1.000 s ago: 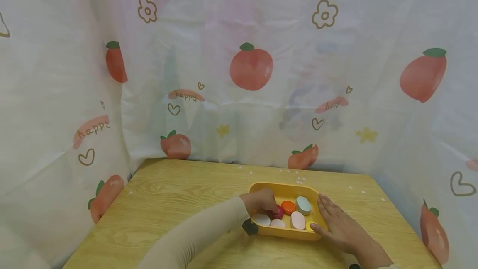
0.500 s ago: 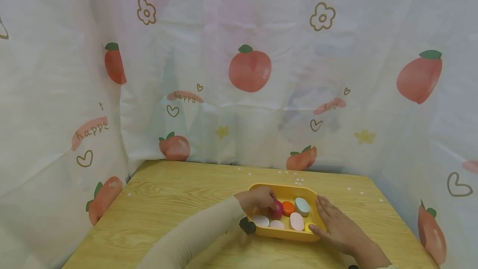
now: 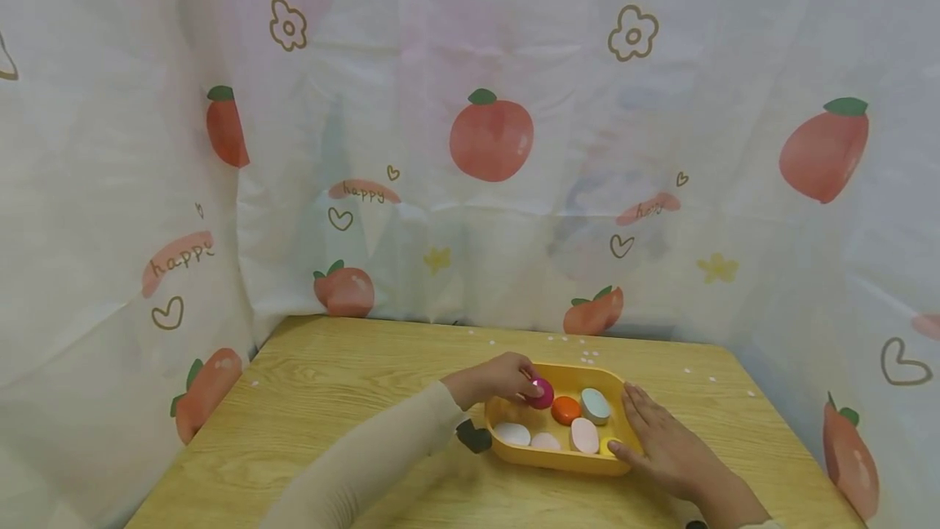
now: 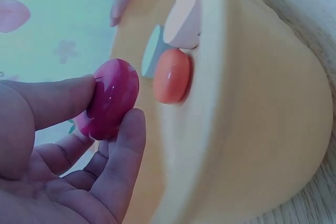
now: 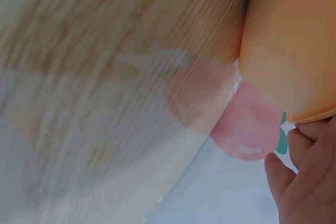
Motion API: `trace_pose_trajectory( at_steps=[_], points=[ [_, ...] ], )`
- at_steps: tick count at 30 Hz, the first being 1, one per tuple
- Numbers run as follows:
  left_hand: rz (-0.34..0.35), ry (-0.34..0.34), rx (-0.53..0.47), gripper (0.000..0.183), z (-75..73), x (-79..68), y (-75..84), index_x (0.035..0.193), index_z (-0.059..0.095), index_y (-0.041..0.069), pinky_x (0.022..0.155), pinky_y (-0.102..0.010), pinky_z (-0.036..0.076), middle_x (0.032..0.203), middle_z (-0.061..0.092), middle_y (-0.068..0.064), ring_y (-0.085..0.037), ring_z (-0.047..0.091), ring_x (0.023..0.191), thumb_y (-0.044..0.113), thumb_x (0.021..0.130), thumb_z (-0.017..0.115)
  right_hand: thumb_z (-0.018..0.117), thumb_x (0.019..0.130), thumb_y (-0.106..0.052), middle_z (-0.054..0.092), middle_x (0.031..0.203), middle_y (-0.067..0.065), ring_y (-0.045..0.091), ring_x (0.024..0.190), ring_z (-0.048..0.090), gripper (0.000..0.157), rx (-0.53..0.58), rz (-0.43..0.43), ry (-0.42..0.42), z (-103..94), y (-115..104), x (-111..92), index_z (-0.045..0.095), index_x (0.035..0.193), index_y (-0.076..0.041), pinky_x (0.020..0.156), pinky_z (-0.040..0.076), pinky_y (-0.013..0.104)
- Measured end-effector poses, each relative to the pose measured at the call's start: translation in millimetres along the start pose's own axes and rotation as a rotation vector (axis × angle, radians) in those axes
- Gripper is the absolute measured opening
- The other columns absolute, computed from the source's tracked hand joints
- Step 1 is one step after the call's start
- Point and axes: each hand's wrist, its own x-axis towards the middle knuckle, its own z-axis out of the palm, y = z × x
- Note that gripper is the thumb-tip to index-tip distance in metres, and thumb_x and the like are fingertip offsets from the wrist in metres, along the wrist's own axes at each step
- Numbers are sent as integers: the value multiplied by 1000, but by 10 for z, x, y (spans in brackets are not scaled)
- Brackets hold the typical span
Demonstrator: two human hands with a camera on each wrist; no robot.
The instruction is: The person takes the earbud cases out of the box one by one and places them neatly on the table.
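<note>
Left hand (image 3: 503, 378) pinches a glossy magenta, rounded, smooth piece (image 3: 542, 393) between thumb and fingertip; left wrist view shows the other fingers loosely bent below it. Piece is in the air over the left part of a yellow, rounded-rectangular, open tray (image 3: 561, 462), towards the far rim, apart from the other pieces. Right hand (image 3: 664, 443) lies against the tray's right end, fingers straight and side by side, thumb out at the near right corner; cannot tell if thumb touches the yellow rounded piece (image 3: 608, 446) there, mostly hidden. In the tray: glossy orange-red round piece (image 3: 566, 410) in the middle, pale blue-green oval piece (image 3: 595, 405) just to its right, pale pink oblong piece (image 3: 584, 436) nearer the front, white oval piece (image 3: 513, 433) at front left, light pink rounded piece (image 3: 546, 441) between white and oblong ones, partly behind the near wall. Tray sits on a light wood-grain table (image 3: 367, 366), small white specks (image 3: 587, 356) beyond it. Cream long sleeve (image 3: 382, 447) on left arm, dark object (image 3: 473, 437) by the wrist. White sheet (image 3: 411, 64) printed with red fruit, hearts and flowers hangs behind and at both sides
</note>
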Motion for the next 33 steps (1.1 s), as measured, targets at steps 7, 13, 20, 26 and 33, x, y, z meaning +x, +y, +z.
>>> trace_pose_trajectory(
  at_steps=[7,13,20,26,33],
  points=[
    [26,-35,-106,18,-155,-142,37,102,62,-2,72,-37,59,92,62,-11,-22,65,82,3,87,72,51,96,-55,25,155,23,41,140,24,83,-7,-6,-1,-1,17,5,33,146,9,114,21,49],
    [47,-26,-136,19,-331,-238,-6,105,63,-3,71,-36,59,96,62,-12,-22,66,83,3,89,70,51,96,-54,25,155,23,39,141,24,83,11,-14,3,-8,-17,23,33,146,9,114,3,26],
    [68,-20,-180,16,-539,-338,-152,105,64,-4,75,-39,58,99,61,-13,-24,66,85,2,90,68,52,96,-55,24,155,23,40,141,23,84,10,-3,-30,-30,-52,65,31,147,9,107,28,58],
    [85,-21,-208,18,-696,-431,-269,108,64,-5,77,-39,58,101,63,-13,-24,66,88,2,92,66,51,98,-51,24,154,25,43,140,24,81,13,-22,-27,-20,-15,62,31,146,10,108,28,59],
    [93,-10,-211,20,-833,-546,-333,111,63,-7,78,-39,57,102,63,-14,-25,66,90,2,93,65,53,97,-50,26,153,25,43,139,25,80,21,-30,-15,-17,5,25,32,145,11,106,30,59]
  ],
)
